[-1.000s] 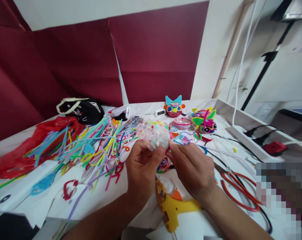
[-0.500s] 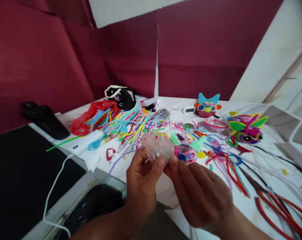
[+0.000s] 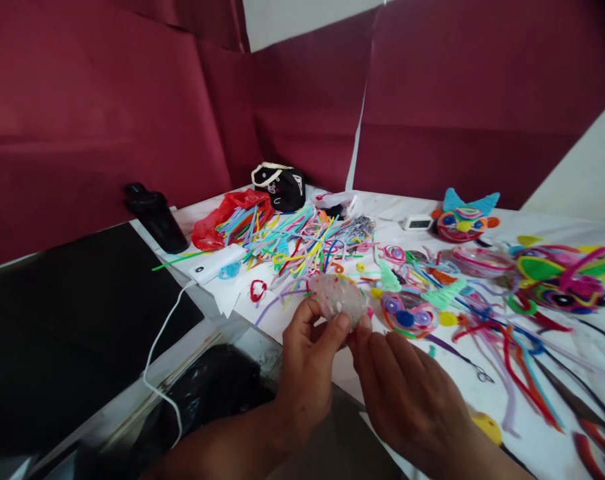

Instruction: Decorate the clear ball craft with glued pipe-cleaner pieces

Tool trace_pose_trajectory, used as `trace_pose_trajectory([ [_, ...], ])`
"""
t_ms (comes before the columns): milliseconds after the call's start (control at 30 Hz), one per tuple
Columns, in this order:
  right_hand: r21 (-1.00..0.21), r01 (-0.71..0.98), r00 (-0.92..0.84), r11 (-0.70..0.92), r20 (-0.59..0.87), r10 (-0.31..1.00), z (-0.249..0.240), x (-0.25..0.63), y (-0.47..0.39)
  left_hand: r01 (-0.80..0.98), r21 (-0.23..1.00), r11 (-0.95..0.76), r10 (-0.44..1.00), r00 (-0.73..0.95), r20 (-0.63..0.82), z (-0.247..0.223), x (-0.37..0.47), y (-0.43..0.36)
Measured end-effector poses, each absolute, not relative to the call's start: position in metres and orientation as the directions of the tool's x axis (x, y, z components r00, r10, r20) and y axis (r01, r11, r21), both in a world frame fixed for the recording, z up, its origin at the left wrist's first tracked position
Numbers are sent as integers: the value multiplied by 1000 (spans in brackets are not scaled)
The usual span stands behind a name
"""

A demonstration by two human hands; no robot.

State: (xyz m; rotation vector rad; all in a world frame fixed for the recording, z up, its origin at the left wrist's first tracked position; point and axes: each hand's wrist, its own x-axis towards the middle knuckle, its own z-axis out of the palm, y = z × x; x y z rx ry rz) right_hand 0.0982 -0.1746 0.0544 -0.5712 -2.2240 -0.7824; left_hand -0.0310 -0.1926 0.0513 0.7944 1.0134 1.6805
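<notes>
Over the near edge of the desk [image 3: 547, 223]: one translucent speckled piece [image 3: 338, 297], gripped by the left hand [image 3: 309, 360] between thumb and fingers, the right hand [image 3: 402, 380] pinched closed on its edge beside a pink bit [image 3: 369, 312]. Judged best handling: left hold light and steady, right pinch kept to the rim. Markings on black bag [image 3: 288, 192] and white display unit [image 3: 417, 223]: too small to read from where I stand.

The rounded piece [image 3: 339, 298] is translucent whitish with red specks, the tabletop [image 3: 475, 395] white, the wall covering [image 3: 472, 100] maroon, the plastic bag [image 3: 208, 228] red, the pouch [image 3: 287, 193] black with cream trim, the bottle [image 3: 157, 219] black, the pipe cleaners [image 3: 306, 232] multicoloured, the animal-head figure [image 3: 463, 225] blue-eared and yellow-nosed
</notes>
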Motion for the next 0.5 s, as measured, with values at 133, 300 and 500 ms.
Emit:
trace_pose_trajectory([
  [133,193,533,-595,824,778,203,73,123,-158,-459,845,-275,947,-283,154,60,-31,-172],
  [300,-44,715,-355,698,837,417,96,176,-136,-523,787,-328,942,-246,229,80,-35,-125],
  [500,-160,804,-144,572,882,449,87,218,-114,-564,801,-199,976,-192,107,64,-42,-40],
])
